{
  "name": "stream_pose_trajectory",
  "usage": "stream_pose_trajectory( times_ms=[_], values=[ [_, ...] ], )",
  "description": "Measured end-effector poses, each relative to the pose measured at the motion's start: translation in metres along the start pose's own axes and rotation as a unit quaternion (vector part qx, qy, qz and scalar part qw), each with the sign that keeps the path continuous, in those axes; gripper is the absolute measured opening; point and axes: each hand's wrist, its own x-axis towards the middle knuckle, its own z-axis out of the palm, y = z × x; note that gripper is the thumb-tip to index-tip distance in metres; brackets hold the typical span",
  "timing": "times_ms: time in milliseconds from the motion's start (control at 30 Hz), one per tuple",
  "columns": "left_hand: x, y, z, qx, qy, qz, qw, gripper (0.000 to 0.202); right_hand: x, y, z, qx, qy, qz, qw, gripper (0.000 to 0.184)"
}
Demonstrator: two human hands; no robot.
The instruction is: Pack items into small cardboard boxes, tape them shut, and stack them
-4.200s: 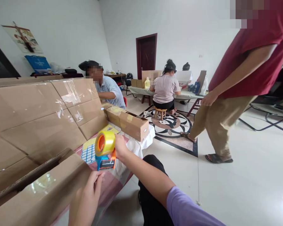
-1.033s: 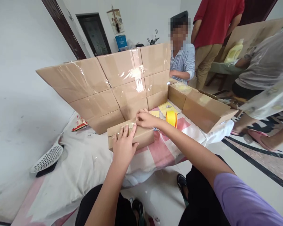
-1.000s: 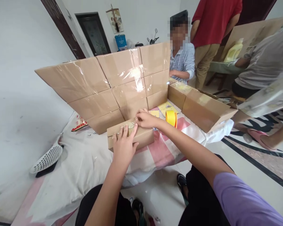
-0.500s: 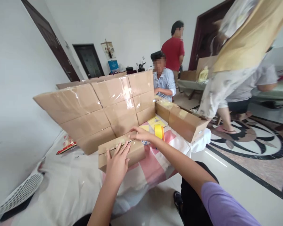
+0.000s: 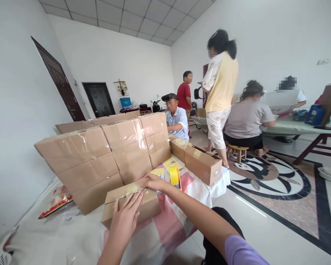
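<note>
A closed cardboard box (image 5: 149, 206) lies lengthwise before me on the table, with shiny clear tape along its top seam. My left hand (image 5: 127, 211) lies on the box's top and near edge, fingers stretched out and a little apart. At the far right end of the top rests my right hand (image 5: 156, 182), its fingers reaching across the seam; the undersides of the fingers are hidden. To the right of that hand stands a yellow roll of tape (image 5: 174, 176). Yellow printed sheets (image 5: 172, 163) lie just behind the roll.
Stacked taped cardboard boxes (image 5: 105, 158) form a wall behind my box. An open-topped box (image 5: 201, 163) stands at the table's right edge. A red-patterned packet (image 5: 56, 200) lies left on the tablecloth (image 5: 171, 224). Beyond sit and stand several people, one in a yellow top (image 5: 223, 81).
The view has tilted up and swung right. Both hands stay on the box in nearly the same places. The person in yellow has moved away, further back in the room.
</note>
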Motion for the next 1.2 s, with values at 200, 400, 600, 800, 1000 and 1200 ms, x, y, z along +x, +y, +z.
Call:
stream_pose_trajectory(
  times_ms=[200, 400, 600, 800, 1000, 1200],
  values=[
    [0.001, -0.003, 0.004, 0.005, -0.003, 0.01, 1.0, 0.071, 0.0, 0.002, 0.004, 0.02, 0.025, 0.006, 0.999, 0.037],
    [0.0, -0.011, 0.012, -0.003, 0.041, 0.046, 0.998, 0.068, -0.001, 0.002, 0.007, 0.039, 0.044, 0.015, 0.998, 0.042],
    [-0.001, -0.011, 0.011, -0.001, 0.056, 0.037, 0.998, 0.065, -0.017, 0.002, -0.001, 0.059, 0.01, -0.008, 0.998, 0.064],
    [-0.001, -0.02, 0.007, 0.012, 0.058, 0.055, 0.997, 0.063, -0.035, 0.032, -0.021, 0.008, -0.145, -0.153, 0.978, 0.12],
    [0.0, -0.014, 0.001, 0.01, 0.059, 0.031, 0.998, 0.073, -0.048, 0.054, -0.02, -0.09, -0.111, -0.24, 0.96, 0.138],
    [0.001, -0.003, -0.002, -0.002, 0.078, 0.038, 0.996, 0.073, -0.066, 0.056, -0.009, -0.087, -0.017, -0.282, 0.955, 0.113]
  ],
)
